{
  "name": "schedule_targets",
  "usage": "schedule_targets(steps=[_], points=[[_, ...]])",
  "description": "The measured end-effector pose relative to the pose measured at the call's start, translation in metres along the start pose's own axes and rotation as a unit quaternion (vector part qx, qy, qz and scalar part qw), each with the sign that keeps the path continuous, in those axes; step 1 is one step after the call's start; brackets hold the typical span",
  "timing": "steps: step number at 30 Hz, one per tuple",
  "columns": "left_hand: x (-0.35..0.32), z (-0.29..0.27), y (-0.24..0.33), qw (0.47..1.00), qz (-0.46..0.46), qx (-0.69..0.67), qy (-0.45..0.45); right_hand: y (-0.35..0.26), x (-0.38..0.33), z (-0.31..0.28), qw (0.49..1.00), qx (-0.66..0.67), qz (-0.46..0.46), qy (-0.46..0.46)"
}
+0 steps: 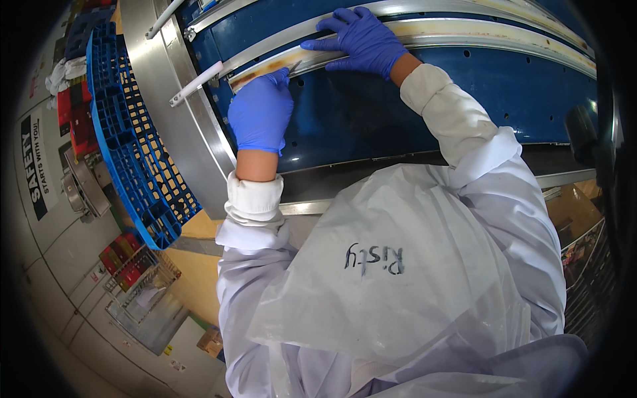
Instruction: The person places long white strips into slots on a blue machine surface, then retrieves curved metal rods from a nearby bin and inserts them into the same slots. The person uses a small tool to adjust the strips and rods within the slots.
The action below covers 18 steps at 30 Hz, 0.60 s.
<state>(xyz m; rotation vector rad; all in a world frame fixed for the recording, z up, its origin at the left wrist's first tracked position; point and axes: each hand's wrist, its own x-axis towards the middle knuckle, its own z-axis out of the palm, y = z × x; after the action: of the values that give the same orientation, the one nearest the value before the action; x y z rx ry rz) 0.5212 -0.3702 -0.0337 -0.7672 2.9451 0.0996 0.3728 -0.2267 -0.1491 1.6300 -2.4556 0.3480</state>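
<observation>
My right hand (369,44), in a blue glove, lies over the metal guide rails with its fingers spread; its fingertips press on them. My left hand (261,114), gloved the same, is closed at the left end of the nearer rail (464,32). A thin, pointed grey tip (295,66) shows beside its thumb; the rest of what the fingers hold is hidden. Brown stains mark this long rail. A second rail (272,48) runs behind it. Both lie over a glossy dark blue surface (352,109) with small round holes.
White rods (197,84) stick out by the steel frame (179,66) at the left. Past that frame stands a blue plastic pallet (133,132). A wire rack with red bins (126,260) is farther left. At the right edge is a dark post (605,126).
</observation>
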Motion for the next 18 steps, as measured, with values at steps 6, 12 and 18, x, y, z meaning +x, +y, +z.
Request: schedule_targets(steps=[6, 12, 18], points=[[0.001, -0.006, 0.015, 0.998, -0.039, -0.012, -0.057, 0.0, 0.0, -0.005, 1.0, 0.004, 0.009, 0.001], [0.0, -0.004, 0.013, 0.999, -0.008, -0.001, -0.039, 0.0, -0.002, -0.009, 1.0, 0.008, 0.006, -0.001], [-0.001, -0.016, 0.013, 0.999, -0.004, -0.022, -0.027, 0.003, 0.0, -0.012, 1.0, 0.013, 0.014, -0.011]])
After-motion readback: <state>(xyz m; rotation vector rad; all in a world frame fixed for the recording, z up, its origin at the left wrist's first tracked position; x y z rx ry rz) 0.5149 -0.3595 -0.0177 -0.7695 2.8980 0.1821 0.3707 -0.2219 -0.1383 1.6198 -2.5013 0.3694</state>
